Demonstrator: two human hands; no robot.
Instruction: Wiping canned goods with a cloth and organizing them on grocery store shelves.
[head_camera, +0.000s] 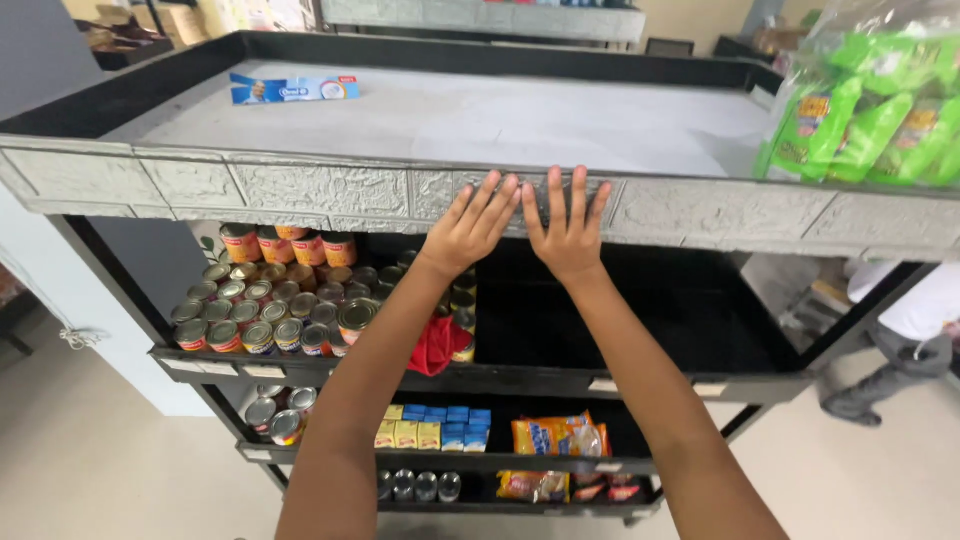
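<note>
Looking down: a tall black shelving rack fills the view, seen from above by the person standing at it.
Rack: a black shelving unit (120, 95) with four levels visible, its top level the widest and nearest the camera.
Top shelf: a pale grey surface with a raised black rim; its front edge carries a grey stone-patterned trim (300, 190) running from side to side.
Arms: two bare forearms rise from the bottom of the view towards the middle of that trim.
Left hand (470, 225): open and flat, fingers spread and pointing up, fingertips resting on the patterned trim; it holds nothing.
Right hand (565, 235): also open and flat, fingers spread, fingertips on the same trim; it holds nothing. The two hands sit just beside each other, thumbs almost meeting.
Green packets (870, 110): a clear bag of bright green snack packets at the right end of the top shelf, well apart from the hands.
Tins (270, 310): many round tins with orange labels packed on the left of the second shelf, below the left forearm.
Red cloth (437, 345): bunched at the second shelf's front edge, partly behind the left forearm.
Small boxes (435, 428): yellow and blue, in rows on the third shelf.
Orange packets (555, 435): just right of those boxes.
Toothpaste box (293, 88): blue and white, lying flat at the back left of the top shelf.
Another person (905, 335): partly seen at the right, beyond the rack.
</note>
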